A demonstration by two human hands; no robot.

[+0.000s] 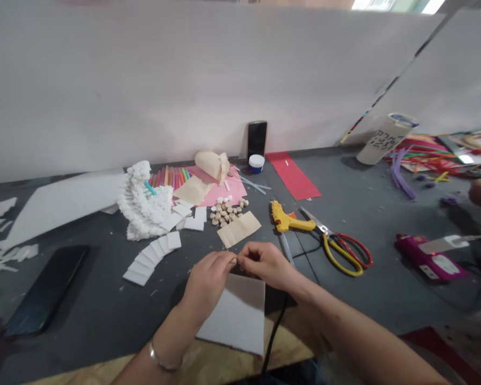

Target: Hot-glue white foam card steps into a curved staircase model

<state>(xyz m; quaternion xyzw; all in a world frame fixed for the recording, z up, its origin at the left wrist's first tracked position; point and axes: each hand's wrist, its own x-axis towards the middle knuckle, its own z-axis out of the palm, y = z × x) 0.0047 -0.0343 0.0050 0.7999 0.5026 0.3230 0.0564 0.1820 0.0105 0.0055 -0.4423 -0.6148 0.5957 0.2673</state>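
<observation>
Into the head view, straight to the middle: holding left hand (pixel 208 280) and right hand (pixel 266 264) fingertip to fingertip, with the fingers of each curled in and drawn together in a pinch. Showing something tiny and pale right at the tips, too small to tell as a nail or a scrap, so cannot tell whether clamped on anything. Wearing a bracelet (pixel 153 351) on the left wrist. Just below, lying between the forearms, partly covered: a white board (pixel 240 315). Just beyond the fingertips, resting flat on the dark surface (pixel 353 195): a beige paper strip (pixel 239 230), and right behind, bunched in a heap, beige pieces (pixel 226 215). Over to the left now, fanned out in an overlapping row: white squares (pixel 150 256), with a crumpled white bundle (pixel 144 214) behind and a dark phone (pixel 48 289) lying flat farther out. Back to the right, side by side: a yellow glue gun (pixel 279 216) and scissors (pixel 324 231) with red and yellow handles. Up at the back, standing upright: another phone (pixel 257 136), with a small jar (pixel 256 164) in front and a red sheet (pixel 294 175) alongside. Far right, tilted in the view: a pale tumbler (pixel 387 139); nearer, a purple box (pixel 431 259).
</observation>
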